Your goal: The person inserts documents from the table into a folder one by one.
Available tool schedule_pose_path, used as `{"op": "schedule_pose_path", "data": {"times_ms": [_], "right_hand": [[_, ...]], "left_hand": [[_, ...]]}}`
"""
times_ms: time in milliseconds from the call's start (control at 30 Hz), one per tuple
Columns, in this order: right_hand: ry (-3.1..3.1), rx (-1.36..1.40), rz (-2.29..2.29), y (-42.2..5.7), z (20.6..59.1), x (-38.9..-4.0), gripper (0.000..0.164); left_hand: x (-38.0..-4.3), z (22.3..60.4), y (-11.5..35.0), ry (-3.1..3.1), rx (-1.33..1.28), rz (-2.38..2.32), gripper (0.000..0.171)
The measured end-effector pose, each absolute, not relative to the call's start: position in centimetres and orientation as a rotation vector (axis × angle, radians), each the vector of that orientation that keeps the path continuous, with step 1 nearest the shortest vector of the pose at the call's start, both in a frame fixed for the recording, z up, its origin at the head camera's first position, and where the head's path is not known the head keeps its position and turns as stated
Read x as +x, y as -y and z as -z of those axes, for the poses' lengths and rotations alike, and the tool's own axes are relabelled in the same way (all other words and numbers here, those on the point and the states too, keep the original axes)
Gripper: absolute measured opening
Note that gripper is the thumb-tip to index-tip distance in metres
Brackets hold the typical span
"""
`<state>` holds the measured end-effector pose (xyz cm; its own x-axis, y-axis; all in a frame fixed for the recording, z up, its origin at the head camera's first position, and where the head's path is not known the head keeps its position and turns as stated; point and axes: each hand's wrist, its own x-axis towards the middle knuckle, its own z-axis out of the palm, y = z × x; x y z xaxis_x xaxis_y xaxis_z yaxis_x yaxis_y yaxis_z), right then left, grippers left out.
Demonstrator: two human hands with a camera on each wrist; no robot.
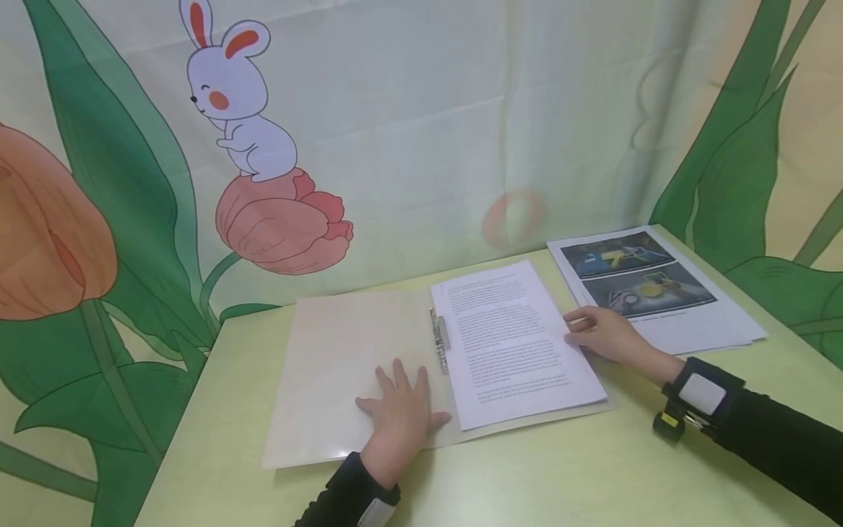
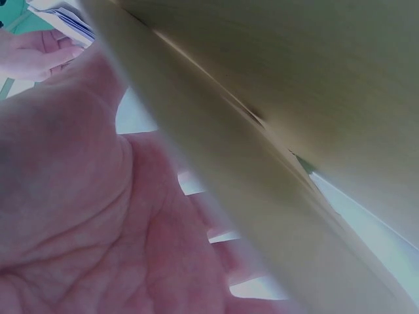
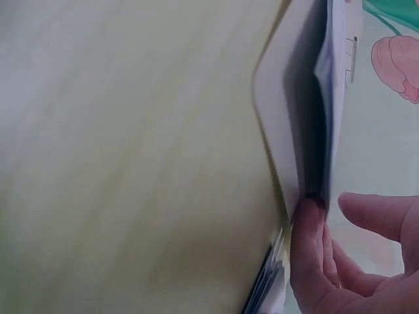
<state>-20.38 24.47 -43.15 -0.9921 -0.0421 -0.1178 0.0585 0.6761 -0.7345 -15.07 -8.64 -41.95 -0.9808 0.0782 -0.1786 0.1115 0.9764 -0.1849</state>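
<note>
A pale file folder [image 1: 342,351] lies spread open on the table, with a metal binder clip [image 1: 438,340] along its middle. On its right half rests a stack of printed paper [image 1: 503,344]. My left hand [image 1: 398,410] presses flat on the folder's left half, fingers spread; its palm [image 2: 124,229] shows in the left wrist view. My right hand [image 1: 606,333] holds the stack's right edge. In the right wrist view its fingers [image 3: 308,255] reach under the sheets [image 3: 330,131], the thumb [image 3: 373,212] is at their upper side, and the edge stands raised off the folder.
Another stack of sheets with printed photos [image 1: 658,293] lies at the back right of the table, just beyond my right hand. The light green table [image 1: 527,483] meets a printed curtain [image 1: 421,146] with a rabbit and tulips along its far edge.
</note>
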Motion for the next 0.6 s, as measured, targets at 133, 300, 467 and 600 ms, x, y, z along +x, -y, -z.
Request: {"op": "schedule_pose_path", "data": {"times_ms": [133, 300, 467, 600], "right_hand": [[-2.769, -0.009, 1.258, -24.8, 43.0, -20.1, 0.043], [-2.803, -0.038, 1.252, -25.4, 43.0, -19.9, 0.041], [-2.834, -0.042, 1.207, -26.1, 42.9, -20.0, 0.04], [-2.89, -0.042, 1.165, -27.3, 42.7, -20.1, 0.039]], "left_hand": [[-15.1, 42.0, 8.7, -2.952, 0.145, 0.285, 0.085], [-15.1, 42.1, 8.7, -2.951, 0.15, 0.28, 0.085], [-15.2, 42.1, 8.7, -2.952, 0.153, 0.279, 0.085], [-15.2, 42.1, 8.7, -2.956, 0.151, 0.278, 0.086]]}}
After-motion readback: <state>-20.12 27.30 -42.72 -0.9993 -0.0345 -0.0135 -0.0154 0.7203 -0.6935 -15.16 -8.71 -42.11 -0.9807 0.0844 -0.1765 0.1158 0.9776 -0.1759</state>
